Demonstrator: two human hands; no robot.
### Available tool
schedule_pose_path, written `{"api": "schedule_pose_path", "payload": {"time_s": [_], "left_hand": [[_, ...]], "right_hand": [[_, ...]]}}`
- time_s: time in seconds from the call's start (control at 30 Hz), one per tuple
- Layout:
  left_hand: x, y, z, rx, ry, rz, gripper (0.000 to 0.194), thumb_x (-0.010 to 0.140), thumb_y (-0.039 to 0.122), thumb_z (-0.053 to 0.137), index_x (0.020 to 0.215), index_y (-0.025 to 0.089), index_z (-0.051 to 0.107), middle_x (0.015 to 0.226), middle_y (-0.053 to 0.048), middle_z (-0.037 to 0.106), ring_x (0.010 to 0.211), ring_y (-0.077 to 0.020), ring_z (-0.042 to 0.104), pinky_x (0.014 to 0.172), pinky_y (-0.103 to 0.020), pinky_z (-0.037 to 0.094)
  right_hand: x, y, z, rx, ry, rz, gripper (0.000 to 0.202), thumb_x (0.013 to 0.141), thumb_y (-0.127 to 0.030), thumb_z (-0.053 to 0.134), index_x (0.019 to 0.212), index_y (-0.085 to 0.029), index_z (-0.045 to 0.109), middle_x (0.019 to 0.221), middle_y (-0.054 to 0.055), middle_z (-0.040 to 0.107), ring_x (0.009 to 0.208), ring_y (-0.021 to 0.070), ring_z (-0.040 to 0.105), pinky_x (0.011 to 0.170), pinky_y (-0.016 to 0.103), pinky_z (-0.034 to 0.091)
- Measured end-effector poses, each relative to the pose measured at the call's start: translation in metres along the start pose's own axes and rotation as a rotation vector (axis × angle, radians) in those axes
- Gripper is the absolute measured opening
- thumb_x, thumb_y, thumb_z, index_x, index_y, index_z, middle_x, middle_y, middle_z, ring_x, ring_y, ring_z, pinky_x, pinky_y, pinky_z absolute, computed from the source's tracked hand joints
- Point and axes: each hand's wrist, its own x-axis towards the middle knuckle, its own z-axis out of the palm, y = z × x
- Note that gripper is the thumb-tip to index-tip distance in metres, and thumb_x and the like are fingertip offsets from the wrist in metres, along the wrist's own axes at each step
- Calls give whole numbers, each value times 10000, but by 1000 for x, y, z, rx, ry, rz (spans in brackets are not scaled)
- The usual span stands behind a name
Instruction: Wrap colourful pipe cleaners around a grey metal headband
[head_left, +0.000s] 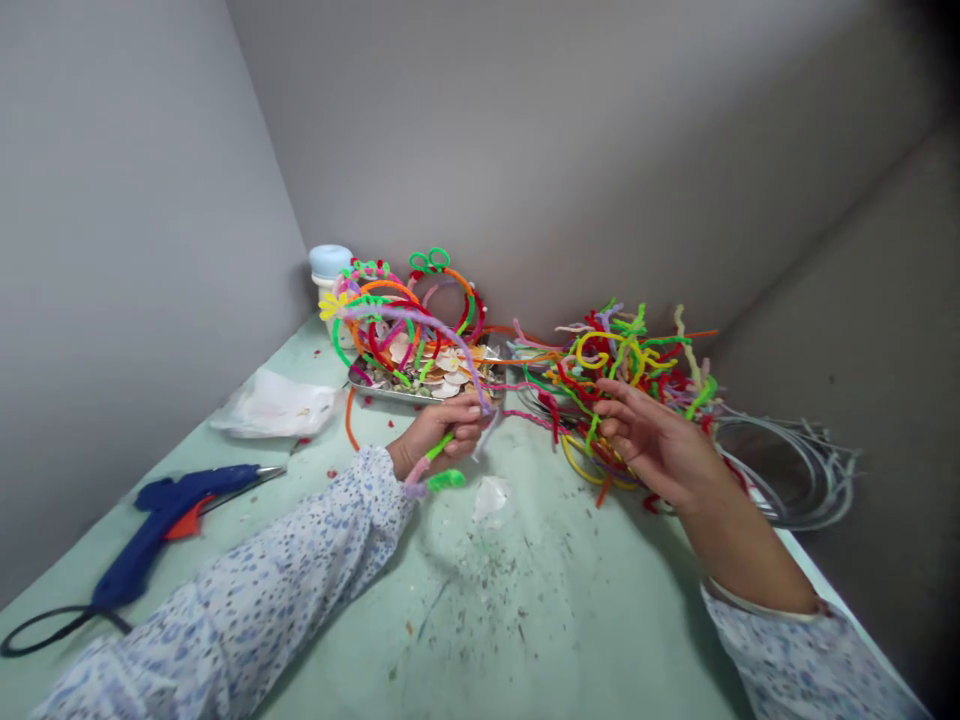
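Observation:
My left hand (442, 435) is closed around a fuzzy pipe cleaner piece. A long lilac stem (457, 345) curves up and left out of its fingertips, and a coiled green and pink end (445, 480) pokes out below the palm. On the other side, my right hand (656, 440) hangs beside a tangled pile of coloured pipe cleaners (637, 350). Its fingers are apart and loosely bent, with nothing visible in them. Behind the left hand, rings of twisted pipe cleaners (390, 300) stand on a metal tray (390, 396).
A blue glue gun (150, 530) with a black cord lies at the left. Nearby is a white plastic packet (274, 405). A lidded jar (330, 262) stands in the back corner. Wire coils (802, 470) lie at the right edge. Grey walls enclose the green table (480, 650).

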Motion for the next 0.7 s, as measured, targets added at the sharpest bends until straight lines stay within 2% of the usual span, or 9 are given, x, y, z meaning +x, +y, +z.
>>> {"api": "schedule_pose_path", "payload": {"time_s": [0.07,0.17,0.3,0.43,0.6,0.7], "left_hand": [[0,-3,2,72,-5,-22,193,700,193,606,860,152,506,513,81,334,359,-22,263,329,-142,160],[1,-9,6,274,-6,-63,223,734,251,602,920,139,553,497,78,379,352,-26,279,334,-151,176],[3,-17,7,426,13,-71,225,740,296,599,901,140,582,489,79,387,366,-31,286,346,-157,196],[4,-19,6,484,11,-77,207,738,296,589,872,137,589,487,76,397,371,-35,289,352,-165,201],[6,-21,4,537,31,-107,202,729,293,589,855,135,592,494,73,413,371,-37,305,355,-170,218],[7,-23,2,550,30,-114,186,733,278,579,850,135,590,498,68,427,368,-38,316,354,-173,227]], "right_hand": [[-1,6,7,2,-28,34,234,805,-328,607,1009,-222,650,831,30,654,605,94,586,446,159,433],[-3,27,29,-80,-104,161,227,789,-333,635,967,-194,666,824,38,659,637,104,602,476,171,446],[-4,53,52,-102,-193,194,249,788,-389,625,942,-195,654,824,36,662,663,123,616,510,198,450],[-3,61,55,-129,-133,135,250,741,-373,670,914,-197,627,802,9,643,645,124,607,513,212,436],[-3,63,55,-383,-82,-11,218,737,-340,648,871,-171,618,630,-7,617,535,115,543,508,238,408],[-3,68,59,-475,-41,-44,195,714,-334,642,811,-168,611,620,2,612,517,125,534,491,248,409]]}}
